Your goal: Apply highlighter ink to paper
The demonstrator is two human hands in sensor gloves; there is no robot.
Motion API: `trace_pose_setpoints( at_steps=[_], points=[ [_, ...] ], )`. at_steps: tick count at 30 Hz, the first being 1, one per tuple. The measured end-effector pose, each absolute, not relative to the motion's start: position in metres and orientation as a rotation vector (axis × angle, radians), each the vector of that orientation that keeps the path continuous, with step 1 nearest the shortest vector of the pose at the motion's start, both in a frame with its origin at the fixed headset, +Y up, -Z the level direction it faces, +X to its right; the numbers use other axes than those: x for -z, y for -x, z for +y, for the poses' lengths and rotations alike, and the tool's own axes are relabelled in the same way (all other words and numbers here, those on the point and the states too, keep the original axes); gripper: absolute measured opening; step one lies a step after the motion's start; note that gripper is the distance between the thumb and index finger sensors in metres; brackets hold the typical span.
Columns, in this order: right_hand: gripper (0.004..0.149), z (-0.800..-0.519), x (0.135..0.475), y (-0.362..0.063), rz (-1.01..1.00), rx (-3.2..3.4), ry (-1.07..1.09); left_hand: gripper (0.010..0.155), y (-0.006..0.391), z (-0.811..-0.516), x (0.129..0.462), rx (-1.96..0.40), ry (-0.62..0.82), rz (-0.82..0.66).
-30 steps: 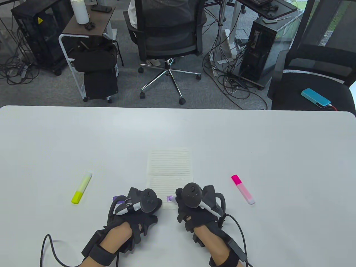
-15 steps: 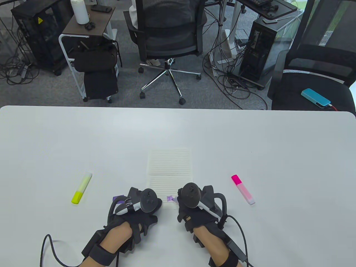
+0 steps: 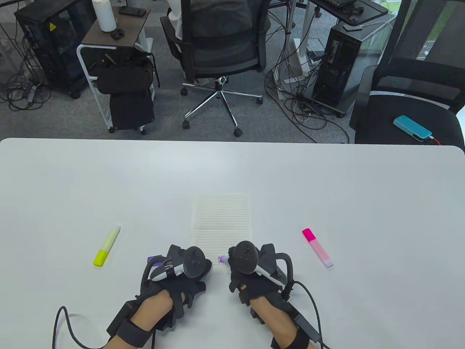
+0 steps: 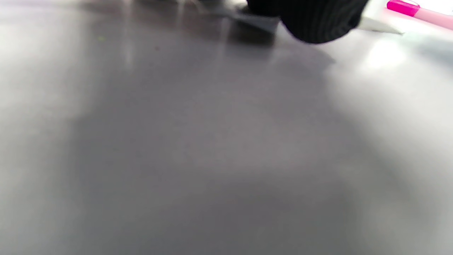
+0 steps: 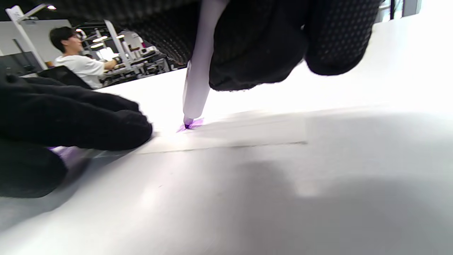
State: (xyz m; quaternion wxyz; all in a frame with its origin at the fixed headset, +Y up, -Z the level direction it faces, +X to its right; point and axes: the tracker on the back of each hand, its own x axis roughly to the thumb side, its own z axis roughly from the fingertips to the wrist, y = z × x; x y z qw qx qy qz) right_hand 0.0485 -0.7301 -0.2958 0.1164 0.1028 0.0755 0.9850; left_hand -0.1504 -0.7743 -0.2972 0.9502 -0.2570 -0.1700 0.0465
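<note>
Grey carpet [image 3: 54, 120] is spreading beyond the white worktop [image 3: 327, 181], cables trailing across it. A black mesh office chair [image 3: 221, 40] is standing centrally, a small brown-topped trolley [image 3: 112, 34] and computer towers [image 3: 341, 69] flanking it.

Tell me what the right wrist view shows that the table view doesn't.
Only the right wrist view shows the purple highlighter tip touching the paper on a purple mark. Only the table view shows the yellow highlighter, pink highlighter and the paper's full lined sheet. Both show the right hand gripping the purple highlighter and the left hand beside the paper.
</note>
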Motion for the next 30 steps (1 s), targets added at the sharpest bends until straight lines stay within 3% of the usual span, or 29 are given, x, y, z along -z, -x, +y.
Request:
trace_pose_setpoints(
  at_steps=[30],
  points=[
    [0.039,-0.7379,0.2999,-0.0467,0.225,-2.842,-0.283,0.068,0.1503,-0.7739,0.2973,-0.094,0.524,-0.345]
  ],
)
